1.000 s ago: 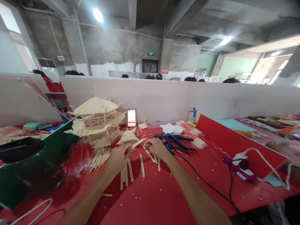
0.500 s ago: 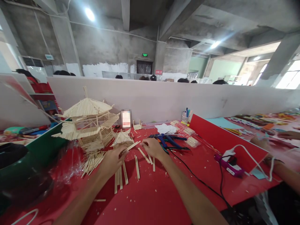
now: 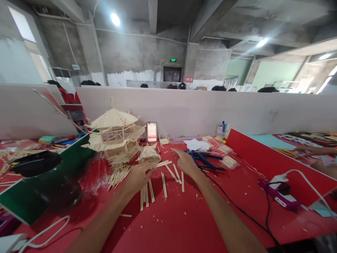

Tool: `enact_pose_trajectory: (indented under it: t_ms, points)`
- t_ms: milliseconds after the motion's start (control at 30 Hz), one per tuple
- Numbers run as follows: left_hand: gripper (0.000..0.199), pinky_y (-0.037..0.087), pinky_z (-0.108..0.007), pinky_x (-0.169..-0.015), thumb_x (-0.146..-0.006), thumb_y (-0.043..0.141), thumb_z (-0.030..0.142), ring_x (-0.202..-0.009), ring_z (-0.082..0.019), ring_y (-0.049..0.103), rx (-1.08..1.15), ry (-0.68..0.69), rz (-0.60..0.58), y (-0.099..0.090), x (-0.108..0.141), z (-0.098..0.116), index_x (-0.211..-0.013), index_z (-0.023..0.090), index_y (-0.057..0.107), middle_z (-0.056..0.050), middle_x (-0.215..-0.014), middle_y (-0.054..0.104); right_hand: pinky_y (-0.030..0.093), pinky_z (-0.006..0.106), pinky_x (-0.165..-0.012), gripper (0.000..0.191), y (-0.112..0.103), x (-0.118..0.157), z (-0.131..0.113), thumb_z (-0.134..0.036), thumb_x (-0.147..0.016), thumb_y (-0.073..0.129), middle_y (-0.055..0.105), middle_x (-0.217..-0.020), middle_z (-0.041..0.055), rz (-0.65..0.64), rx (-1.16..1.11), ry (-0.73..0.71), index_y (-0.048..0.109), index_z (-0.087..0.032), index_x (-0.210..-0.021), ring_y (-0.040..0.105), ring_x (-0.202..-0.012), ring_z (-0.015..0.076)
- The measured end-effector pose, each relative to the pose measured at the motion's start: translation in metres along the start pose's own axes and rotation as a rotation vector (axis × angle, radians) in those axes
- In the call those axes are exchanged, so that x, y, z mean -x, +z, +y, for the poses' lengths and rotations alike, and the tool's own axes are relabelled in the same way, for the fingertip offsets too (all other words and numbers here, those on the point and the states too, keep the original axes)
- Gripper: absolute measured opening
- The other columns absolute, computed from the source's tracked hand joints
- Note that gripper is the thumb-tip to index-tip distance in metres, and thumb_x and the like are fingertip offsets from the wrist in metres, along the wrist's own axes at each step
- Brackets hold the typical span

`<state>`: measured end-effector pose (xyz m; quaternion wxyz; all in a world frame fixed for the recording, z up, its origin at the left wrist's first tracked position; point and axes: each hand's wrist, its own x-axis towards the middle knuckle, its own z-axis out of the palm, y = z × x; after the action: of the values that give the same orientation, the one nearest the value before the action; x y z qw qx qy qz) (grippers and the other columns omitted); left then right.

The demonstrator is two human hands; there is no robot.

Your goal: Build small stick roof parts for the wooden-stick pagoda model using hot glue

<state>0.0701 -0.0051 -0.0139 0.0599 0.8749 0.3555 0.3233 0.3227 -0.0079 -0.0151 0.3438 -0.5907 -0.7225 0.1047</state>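
My left hand (image 3: pixel 140 175) is closed on a pair of thin wooden sticks (image 3: pixel 163 163), which jut out to the right past the fingertips. Just behind it stands a small stick-built pavilion (image 3: pixel 149 153) with a pointed roof. To the right, my right hand (image 3: pixel 186 163) is empty, its index finger stretched out over the table and the thumb apart. Loose wooden sticks (image 3: pixel 164 185) lie below and between both hands. A larger tiered stick pagoda (image 3: pixel 114 138) rises to the left, with a heap of short sticks (image 3: pixel 119 175) at its base.
Blue-handled tools (image 3: pixel 204 158) lie right of my right hand, near a white tissue (image 3: pixel 197 144) and bagged sticks (image 3: pixel 228 160). A black cable runs towards a purple power strip (image 3: pixel 280 198). Green (image 3: pixel 31 196) and red (image 3: pixel 263 160) dividers flank the red table. Another person's hand is at far right.
My right hand has drawn away from the sticks in my left hand, and its index finger has straightened. The camera view has turned slightly left.
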Motion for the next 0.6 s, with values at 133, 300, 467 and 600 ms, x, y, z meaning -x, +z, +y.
enact_pose_trajectory:
  t_ms: [133,300,467,600]
  points:
    - [0.031,0.055,-0.034,-0.094,-0.096,0.051,0.033,-0.108,-0.021,0.070,0.004,0.007,0.039,0.000,0.000,0.000,-0.119,0.027,0.070,-0.003,-0.118,0.073,0.052,0.035,-0.092,0.051,-0.002,0.001,-0.010,-0.013,-0.079,0.062,0.071,-0.116,0.0087,-0.176,-0.451,-0.105,0.062,-0.021,-0.129,0.067,-0.105,0.0218]
    - [0.029,0.056,-0.032,-0.090,-0.094,0.055,0.028,-0.101,-0.020,0.072,0.017,0.032,0.099,0.004,0.000,-0.004,-0.117,0.026,0.071,-0.003,-0.113,0.075,0.055,0.034,-0.077,0.040,-0.003,0.004,-0.022,-0.039,-0.076,0.074,0.075,-0.099,0.0074,-0.254,-0.707,-0.082,0.072,-0.018,-0.111,0.069,-0.089,0.0222]
    - [0.029,0.056,-0.031,-0.090,-0.094,0.056,0.030,-0.103,-0.020,0.071,0.069,0.042,0.108,0.003,0.000,-0.002,-0.120,0.026,0.070,-0.003,-0.115,0.075,0.053,0.030,-0.068,0.040,0.003,0.003,-0.023,-0.044,-0.075,0.074,0.075,-0.085,0.0061,-0.201,-0.780,-0.030,0.075,-0.017,-0.105,0.067,-0.074,0.0188]
    - [0.030,0.056,-0.030,-0.090,-0.095,0.055,0.031,-0.104,-0.021,0.071,0.123,0.015,0.088,0.001,0.000,0.000,-0.119,0.024,0.071,-0.004,-0.115,0.074,0.052,0.030,-0.068,0.037,0.006,0.002,-0.022,-0.043,-0.073,0.075,0.075,-0.081,0.0053,-0.167,-0.793,-0.010,0.077,-0.017,-0.100,0.066,-0.071,0.0181]
